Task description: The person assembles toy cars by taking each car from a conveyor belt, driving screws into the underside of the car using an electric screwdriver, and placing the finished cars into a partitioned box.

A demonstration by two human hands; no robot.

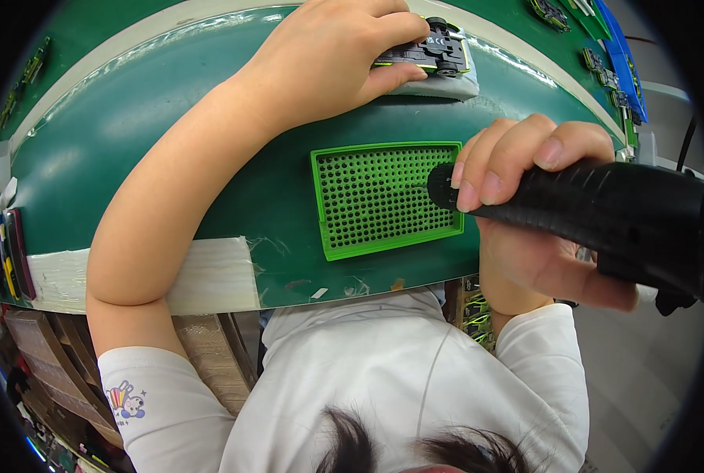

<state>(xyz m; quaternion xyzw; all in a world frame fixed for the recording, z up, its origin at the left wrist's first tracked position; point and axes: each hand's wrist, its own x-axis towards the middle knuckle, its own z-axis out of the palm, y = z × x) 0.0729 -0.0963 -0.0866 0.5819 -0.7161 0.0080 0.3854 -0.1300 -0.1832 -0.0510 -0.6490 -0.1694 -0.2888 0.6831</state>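
Toward the far side, my left hand [336,51] grips a toy car [444,49] turned underside up, its black base and wheels showing. The car lies on a pale grey block [464,87]. A black electric screwdriver [604,213] is in my right hand [517,158], fingers wrapped round its front part. Its nose points left over the right side of a green tray [399,245] full of small round holes. Whether the thin bit touches the tray, I cannot tell. The screwdriver's rear end runs out toward the right rim of the view.
A green mat [281,197] covers the curved table, with a whitish tape strip [218,272] at its near edge. More toy car parts [604,75] lie at the far right beside a blue bin edge [626,59]. Pens or tools [13,252] stand at the left.
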